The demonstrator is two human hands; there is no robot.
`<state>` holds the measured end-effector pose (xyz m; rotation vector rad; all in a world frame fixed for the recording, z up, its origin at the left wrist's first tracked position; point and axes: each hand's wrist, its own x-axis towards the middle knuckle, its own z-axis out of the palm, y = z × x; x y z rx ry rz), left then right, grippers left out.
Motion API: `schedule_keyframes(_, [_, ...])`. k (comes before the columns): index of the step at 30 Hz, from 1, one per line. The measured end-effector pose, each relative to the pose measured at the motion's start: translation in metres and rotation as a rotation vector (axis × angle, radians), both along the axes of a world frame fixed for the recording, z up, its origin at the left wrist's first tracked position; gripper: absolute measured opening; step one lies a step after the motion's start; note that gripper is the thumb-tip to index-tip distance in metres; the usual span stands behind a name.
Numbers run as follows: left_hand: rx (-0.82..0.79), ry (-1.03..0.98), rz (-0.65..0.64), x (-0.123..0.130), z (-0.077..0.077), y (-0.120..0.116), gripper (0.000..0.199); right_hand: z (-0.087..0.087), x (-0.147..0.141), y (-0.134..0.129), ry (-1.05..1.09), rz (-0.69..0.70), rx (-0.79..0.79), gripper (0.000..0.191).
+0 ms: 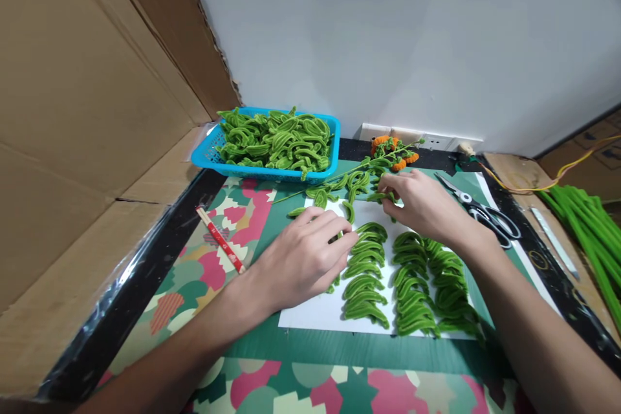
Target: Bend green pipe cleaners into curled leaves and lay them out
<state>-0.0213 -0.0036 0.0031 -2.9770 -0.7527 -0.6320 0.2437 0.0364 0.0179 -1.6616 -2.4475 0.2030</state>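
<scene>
Leaves [365, 272], green and fuzzy, lie partly hidden under the left hand [308, 255]; only scraps show at its edges, so how many it covers is hard to make out; its fingers bend close together, with the tips just beside the top of the left full row, and whether they grip anything I cannot tell; the right hand [421, 204] bends its thumb and forefinger around a leaf [380, 196] near the paper's far edge, but whether they pinch it I cannot tell; both forearms are cut off by the frame, and the green stems [582, 226] run out of view at the right.

Three full rows stand on the white paper [305, 320], between and below the hands; each leaf is slim, curved and bright green with paler lines, overlapping its neighbour; more are heaped in a blue basket [272, 172] at the back of the tabletop [262, 350]; orange flowers [383, 142] rest beyond the right hand, scissors [495, 223] beside its wrist.
</scene>
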Motion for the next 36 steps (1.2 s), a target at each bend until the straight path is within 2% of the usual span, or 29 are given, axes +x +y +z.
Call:
schedule_keyframes(6, [-0.008, 0.003, -0.008, 0.000, 0.000, 0.000, 0.021, -0.014, 0.000, 0.003, 0.061, -0.047, 0.045, 0.014])
schedule_keyframes(9, [-0.020, 0.015, -0.006, 0.000, 0.000, 0.000, 0.021, -0.015, 0.002, 0.005, 0.261, -0.073, 0.044, 0.014])
schedule_keyframes(12, [-0.020, 0.017, 0.003, 0.000, 0.001, 0.000, 0.022, -0.012, 0.003, 0.004, 0.508, -0.043, 0.015, 0.017])
schedule_keyframes(15, [-0.013, 0.008, 0.008, 0.000, 0.001, 0.000, 0.022, -0.011, 0.003, 0.003, 0.614, 0.004, 0.044, 0.018])
schedule_keyframes(18, [-0.011, 0.006, 0.007, 0.000, 0.001, 0.000, 0.022, -0.013, 0.003, 0.005, 0.576, 0.039, 0.124, 0.017])
schedule_keyframes(21, [-0.020, 0.010, 0.011, 0.000, 0.000, 0.000, 0.022, -0.014, 0.004, 0.008, 0.521, 0.027, 0.138, 0.016])
schedule_keyframes(27, [-0.017, 0.013, 0.018, 0.000, 0.001, -0.001, 0.022, -0.010, 0.004, 0.005, 0.515, -0.005, 0.032, 0.014])
schedule_keyframes(31, [-0.014, 0.007, 0.014, 0.001, 0.000, -0.001, 0.022, -0.008, 0.004, 0.000, 0.450, 0.023, -0.048, 0.010])
schedule_keyframes(36, [-0.006, 0.011, 0.008, 0.001, 0.000, 0.000, 0.022, -0.017, 0.006, -0.001, 0.241, 0.074, -0.137, 0.009])
